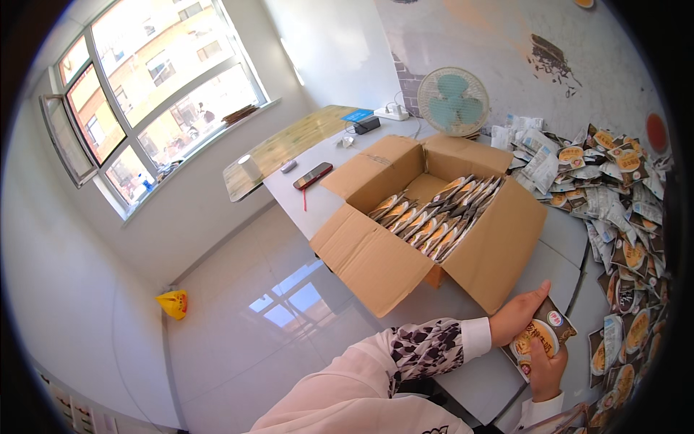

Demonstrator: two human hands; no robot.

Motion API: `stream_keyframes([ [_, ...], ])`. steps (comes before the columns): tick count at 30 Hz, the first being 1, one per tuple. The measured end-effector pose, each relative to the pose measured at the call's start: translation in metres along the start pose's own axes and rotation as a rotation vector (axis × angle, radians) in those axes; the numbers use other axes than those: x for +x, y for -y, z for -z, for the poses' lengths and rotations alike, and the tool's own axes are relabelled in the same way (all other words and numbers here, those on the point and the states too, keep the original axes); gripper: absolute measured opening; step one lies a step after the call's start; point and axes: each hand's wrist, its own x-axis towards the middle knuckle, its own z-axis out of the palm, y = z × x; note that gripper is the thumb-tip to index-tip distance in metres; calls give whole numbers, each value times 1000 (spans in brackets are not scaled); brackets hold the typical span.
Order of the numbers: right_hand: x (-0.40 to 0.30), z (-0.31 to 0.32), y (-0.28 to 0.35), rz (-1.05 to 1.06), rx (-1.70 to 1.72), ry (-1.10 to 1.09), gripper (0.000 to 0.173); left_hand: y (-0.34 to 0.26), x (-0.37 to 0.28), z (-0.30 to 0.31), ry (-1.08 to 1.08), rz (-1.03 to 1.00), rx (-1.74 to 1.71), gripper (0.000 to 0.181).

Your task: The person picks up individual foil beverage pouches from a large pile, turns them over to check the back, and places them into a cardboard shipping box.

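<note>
At the lower right, a brown printed food packet (530,340) is held between my two hands. My left hand (515,319) grips its left edge, with the thumb pointing up past the packet's top. My right hand (546,370) holds the lower right side, its thumb pressed on the printed front. Just beyond them stands an open cardboard box (490,244) with its flaps folded outward. Several rows of similar packets (428,222) stand on edge inside it, close together. To the right lies a large loose heap of packets (623,211), some showing silvery-white backs.
The box rests on a grey table (553,249). Behind it are a fan (453,102), a power strip (391,112) and a black adapter (367,125). A phone (313,176) and a white cup (249,168) lie farther left. A yellow bag (172,304) is on the floor.
</note>
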Motion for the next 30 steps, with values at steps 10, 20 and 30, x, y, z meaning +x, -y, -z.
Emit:
stream_keyframes([
  [10, -1, -7, 8, 41, 95, 0, 27, 9, 2, 2, -45, 36, 120, 51],
  [20, 8, 7, 3, -117, 457, -105, 36, 4, 3, -1, -180, 110, -212, 58],
  [30, 0, -4, 9, 91, -1, -99, 35, 15, 3, -1, -265, -8, -415, 52],
])
